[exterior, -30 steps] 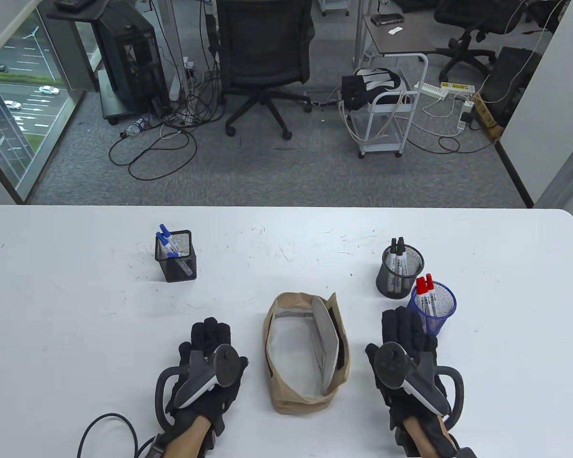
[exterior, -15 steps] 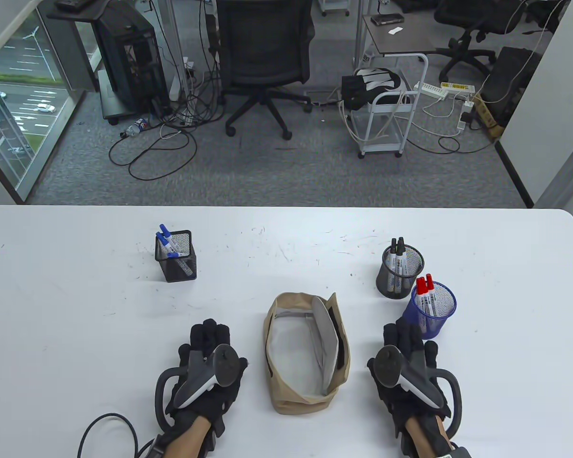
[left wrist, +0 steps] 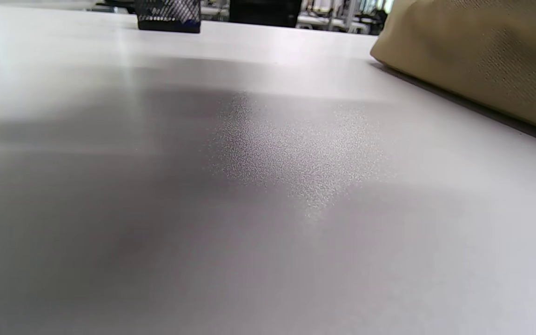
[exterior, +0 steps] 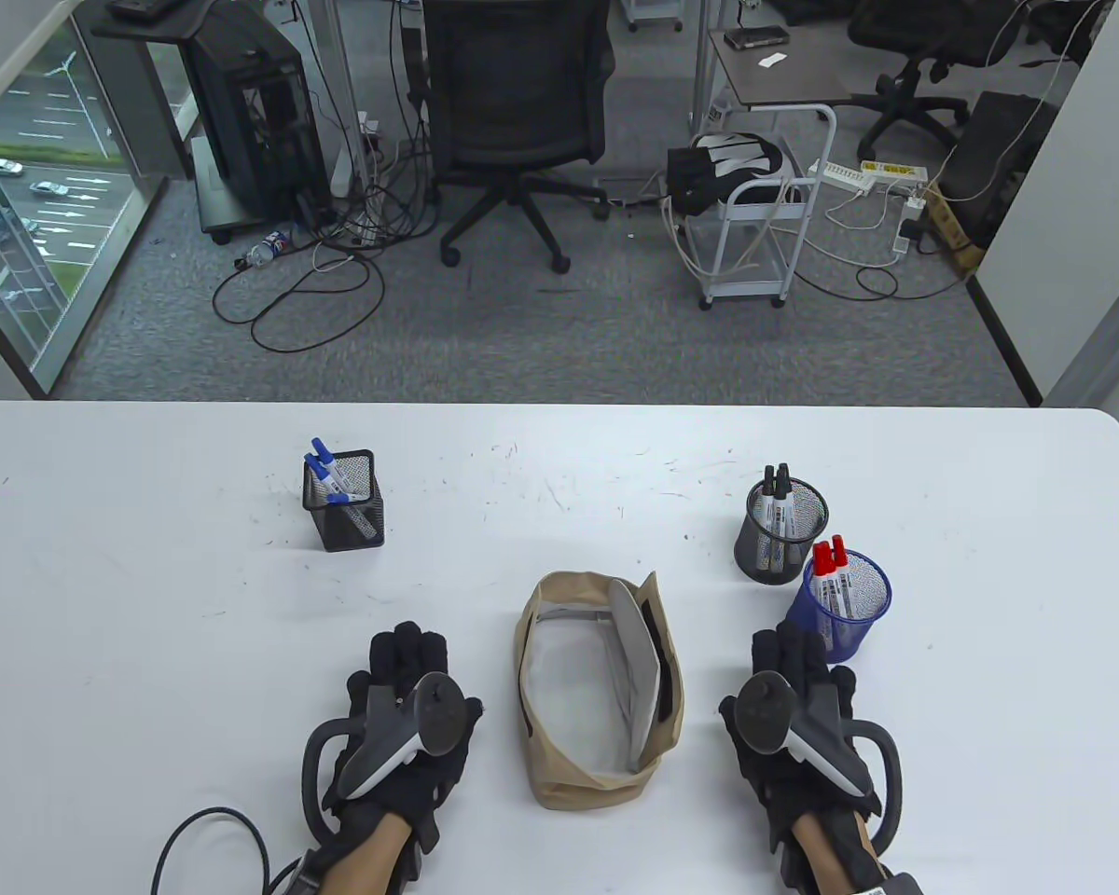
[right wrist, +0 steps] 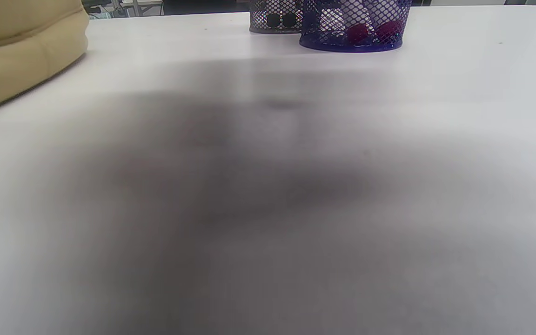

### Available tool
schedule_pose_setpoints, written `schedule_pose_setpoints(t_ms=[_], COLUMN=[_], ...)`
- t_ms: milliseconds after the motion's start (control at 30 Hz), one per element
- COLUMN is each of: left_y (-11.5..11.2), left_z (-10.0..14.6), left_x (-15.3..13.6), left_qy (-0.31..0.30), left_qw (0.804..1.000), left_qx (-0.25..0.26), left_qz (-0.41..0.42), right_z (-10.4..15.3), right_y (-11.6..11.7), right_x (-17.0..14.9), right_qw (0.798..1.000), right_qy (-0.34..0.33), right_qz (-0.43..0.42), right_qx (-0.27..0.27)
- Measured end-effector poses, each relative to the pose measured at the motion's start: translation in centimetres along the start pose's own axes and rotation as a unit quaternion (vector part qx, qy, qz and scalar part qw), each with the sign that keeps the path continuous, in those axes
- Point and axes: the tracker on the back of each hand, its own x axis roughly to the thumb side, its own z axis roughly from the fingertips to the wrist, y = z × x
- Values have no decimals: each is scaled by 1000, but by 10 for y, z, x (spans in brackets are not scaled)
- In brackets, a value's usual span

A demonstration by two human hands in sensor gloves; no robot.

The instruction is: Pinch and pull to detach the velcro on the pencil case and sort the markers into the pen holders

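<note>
Both of my hands lie flat, fingers straight, flanking the opened pencil case [exterior: 600,688], whose long axis runs away from me: left hand [exterior: 404,718] beside it, right hand [exterior: 795,718] nearer the blue pen holder [exterior: 847,606].

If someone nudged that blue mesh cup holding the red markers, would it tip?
The blue mesh cup probably slides lightly; wire mesh looks light. The red markers stick above its rim, so a high push might tip it. The black cup close beside it could block it.
</note>
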Motion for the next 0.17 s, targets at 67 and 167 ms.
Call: schedule_pose_setpoints(t_ms=[67, 167], left_y=[0, 0], left_z=[0, -1], left_x=[0, 0], left_qy=[-1, -1], left_qw=[1000, 1000], left_qx=[0, -1], left_qz=[1, 2], right_z=[0, 0], right_y=[0, 1], right_x=[0, 0], right_qw=[1000, 1000], right_qy=[-1, -3], right_qz=[2, -1], right_qx=[0, 4])
